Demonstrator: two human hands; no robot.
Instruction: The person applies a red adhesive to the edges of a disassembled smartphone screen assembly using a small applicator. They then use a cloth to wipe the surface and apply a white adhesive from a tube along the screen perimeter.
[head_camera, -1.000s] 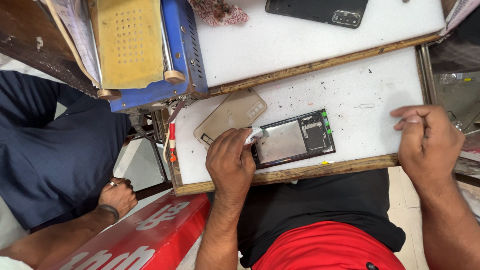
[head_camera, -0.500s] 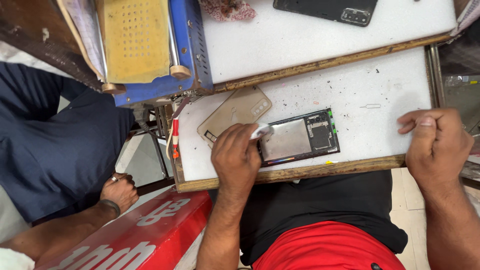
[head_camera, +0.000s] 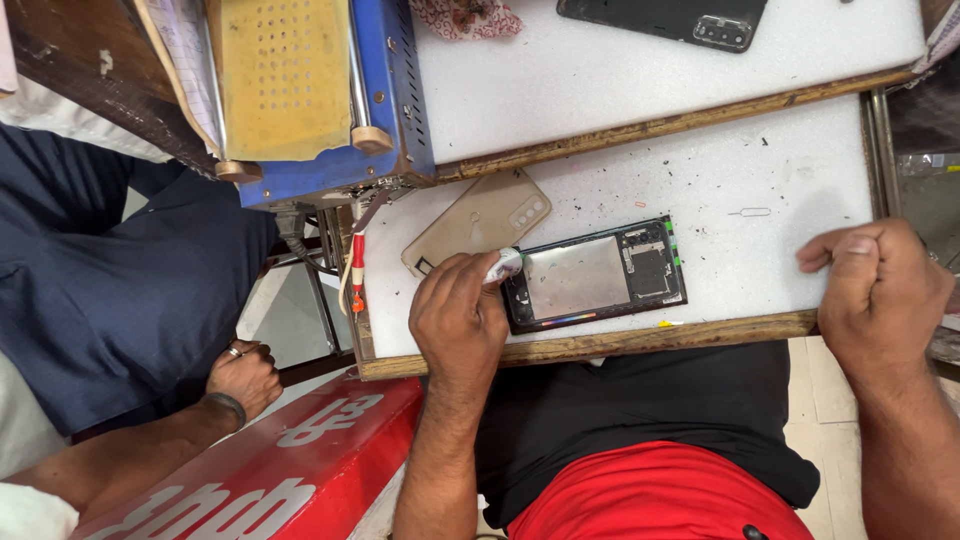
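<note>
Here the left hand (head_camera: 455, 320) is pinching a white wad (head_camera: 505, 265) against the opened phone (head_camera: 598, 277); pressing hard could be scratching it, while the right hand (head_camera: 880, 290) is resting clenched, empty.

Opened phone frame (head_camera: 596, 277): we found it lying on the white work board (head_camera: 790, 170), near the board's front edge.
Back cover (head_camera: 478, 220): it lay just behind and to the left of the frame.
Left hand (head_camera: 458, 318): ours rested at the frame's left end, a small wad (head_camera: 505, 264) at its fingertips.
Right hand (head_camera: 880, 290): ours sat at the board's right corner, well apart from the frame.
Second phone (head_camera: 664, 19): it lay on the rear board.
Machine (head_camera: 310, 90): it stood behind and left of the cover.
</note>
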